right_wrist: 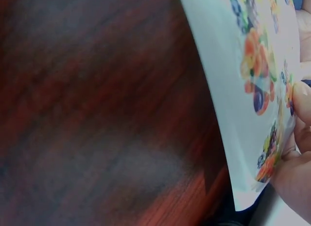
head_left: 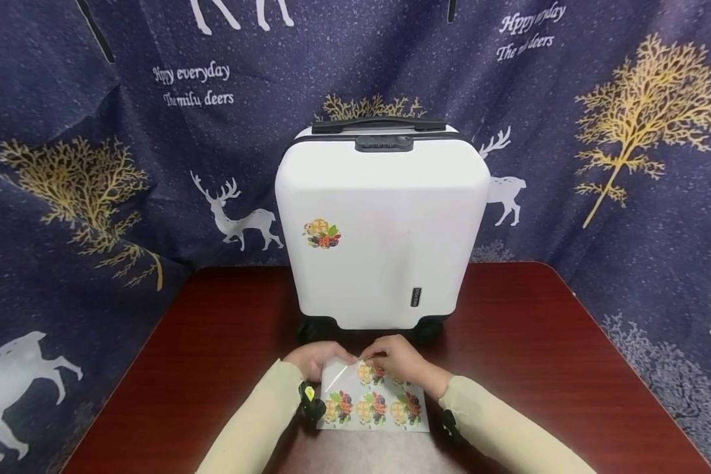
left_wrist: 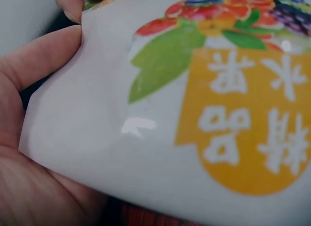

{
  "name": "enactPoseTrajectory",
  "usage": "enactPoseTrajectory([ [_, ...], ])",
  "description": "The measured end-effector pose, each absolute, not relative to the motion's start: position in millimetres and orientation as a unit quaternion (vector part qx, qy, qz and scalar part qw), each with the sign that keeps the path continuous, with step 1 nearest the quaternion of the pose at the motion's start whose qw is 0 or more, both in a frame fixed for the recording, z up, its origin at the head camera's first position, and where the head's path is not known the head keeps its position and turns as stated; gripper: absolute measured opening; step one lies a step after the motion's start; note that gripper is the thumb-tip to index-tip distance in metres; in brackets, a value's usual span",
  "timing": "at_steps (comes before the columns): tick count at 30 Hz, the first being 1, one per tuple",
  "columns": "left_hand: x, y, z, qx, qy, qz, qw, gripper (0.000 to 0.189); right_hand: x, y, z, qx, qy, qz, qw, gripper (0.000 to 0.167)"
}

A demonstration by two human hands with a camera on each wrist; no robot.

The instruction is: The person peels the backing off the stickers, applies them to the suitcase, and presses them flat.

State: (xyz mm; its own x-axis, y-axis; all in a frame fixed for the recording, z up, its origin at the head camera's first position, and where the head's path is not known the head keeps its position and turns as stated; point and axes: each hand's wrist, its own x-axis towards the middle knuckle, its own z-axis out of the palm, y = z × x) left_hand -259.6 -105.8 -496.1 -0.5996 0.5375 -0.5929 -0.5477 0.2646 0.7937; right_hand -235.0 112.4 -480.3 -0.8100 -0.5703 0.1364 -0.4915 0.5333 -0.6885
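Observation:
A white sheet of fruit stickers [head_left: 338, 378] is held over the near part of the table. My left hand [head_left: 316, 359] grips its upper left corner, with the thumb along the edge and the palm behind in the left wrist view. At the sheet's far edge my right hand [head_left: 399, 362] pinches beside a fruit print, close to the left fingertips. The right wrist view shows the right thumb and fingers [right_wrist: 302, 102] against the edge of the sheet. Whether a sticker is lifting there cannot be made out. Part of the upper row is hidden by the right hand.
A white suitcase [head_left: 385, 230] stands upright on the dark red table [head_left: 225, 375] just beyond my hands. One fruit sticker [head_left: 322, 234] is on its upper left front. A dark blue patterned cloth [head_left: 154, 131] hangs behind and at both sides.

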Motion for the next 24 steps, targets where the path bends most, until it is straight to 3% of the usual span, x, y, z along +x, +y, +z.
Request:
enactPoseTrajectory([
  [6,-262.5,-105.5,-499.8,0.006,0.647,0.609,0.46,0.036,-235.0,112.5,-479.7,-0.314,0.874,-0.368,0.041,0.017],
  [24,-259.5,-109.0,-495.2,0.012,0.632,0.623,0.461,0.035,-234.1,109.6,-477.3,-0.303,0.879,-0.361,0.074,0.016],
])
